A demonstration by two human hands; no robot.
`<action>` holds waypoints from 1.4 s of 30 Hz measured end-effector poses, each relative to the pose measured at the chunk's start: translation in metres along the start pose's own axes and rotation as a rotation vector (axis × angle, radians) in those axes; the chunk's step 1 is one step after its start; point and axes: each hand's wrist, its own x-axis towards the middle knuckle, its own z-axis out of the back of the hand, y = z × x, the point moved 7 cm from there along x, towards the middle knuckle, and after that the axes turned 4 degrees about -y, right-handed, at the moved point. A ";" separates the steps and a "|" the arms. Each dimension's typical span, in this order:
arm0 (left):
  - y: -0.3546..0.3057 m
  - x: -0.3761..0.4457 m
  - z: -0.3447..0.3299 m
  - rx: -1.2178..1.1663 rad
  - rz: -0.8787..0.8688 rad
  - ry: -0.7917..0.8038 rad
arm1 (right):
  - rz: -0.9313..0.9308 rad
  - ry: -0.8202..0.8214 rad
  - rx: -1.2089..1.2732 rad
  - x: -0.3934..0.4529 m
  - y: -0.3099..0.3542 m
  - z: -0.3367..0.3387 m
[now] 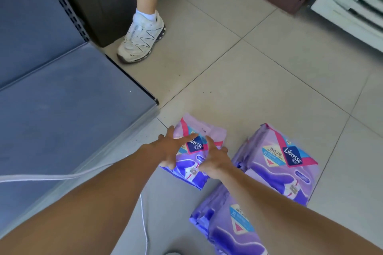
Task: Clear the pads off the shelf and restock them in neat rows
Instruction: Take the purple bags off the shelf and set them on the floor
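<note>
Head view, floor level, clock directions taken from frame centre.

1. Shelf [62,97]: blue-grey board, 9 o'clock, bare top, clear plastic strip along front edge. Perforated upright post at 11 o'clock.
2. Pad pack A [204,130]: purple/pink, "Libresse" label, lying flat on tiled floor [259,72] at 6 o'clock, just right of shelf corner. Looks like a stack; lower layers show at near edge.
3. Pad pack B [290,161]: same brand, marked XL, flat on floor at 4 o'clock, just beside A, narrow floor gap between. Stacked, edges of more packs visible on its left side.
4. Pad pack C [228,227]: same type, 5 o'clock, nearest camera, partly under right forearm, touching near edge of B.
5. Left hand [169,151]: over left part of A, fingers spread and mostly straight, index fingertip on the label; grips nothing.
6. Right hand [215,160]: over right near part of A, fingers spread, lightly bent, tips on or just above wrapper, can't tell which; no grip.
7. White cord [144,223]: thin, runs along shelf front and down floor at 7 o'clock.
8. Second person's leg, white sneaker [143,37]: 12 o'clock, on floor beside shelf end.
9. White slatted unit [352,4]: 2 o'clock.
</note>
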 end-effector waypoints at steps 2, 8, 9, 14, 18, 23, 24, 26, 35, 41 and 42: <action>-0.006 -0.020 0.013 0.035 0.030 0.001 | 0.039 -0.034 -0.099 -0.021 0.013 0.018; -0.031 -0.107 0.080 0.213 0.085 -0.084 | 0.254 -0.143 -0.392 -0.115 0.064 0.088; -0.035 -0.124 0.094 0.232 0.080 -0.113 | 0.281 -0.155 -0.412 -0.132 0.073 0.100; -0.059 -0.237 0.162 0.208 0.086 -0.217 | 0.402 -0.173 -0.498 -0.238 0.118 0.154; -0.072 -0.338 0.212 0.145 0.131 -0.248 | 0.493 -0.194 -0.547 -0.326 0.154 0.193; -0.064 -0.430 0.269 0.070 0.219 -0.295 | 0.651 -0.183 -0.662 -0.401 0.218 0.235; -0.060 -0.444 0.280 0.068 0.237 -0.318 | 0.683 -0.197 -0.681 -0.411 0.232 0.241; -0.046 -0.481 0.297 0.056 0.297 -0.380 | 0.754 -0.220 -0.701 -0.436 0.264 0.245; 0.048 -0.645 0.316 -0.008 0.625 -0.529 | 1.091 -0.239 -0.770 -0.547 0.389 0.205; 0.106 -0.738 0.307 -0.048 0.830 -0.571 | 1.249 -0.223 -0.785 -0.599 0.447 0.166; 0.111 -0.746 0.305 -0.057 0.845 -0.575 | 1.253 -0.215 -0.785 -0.602 0.451 0.160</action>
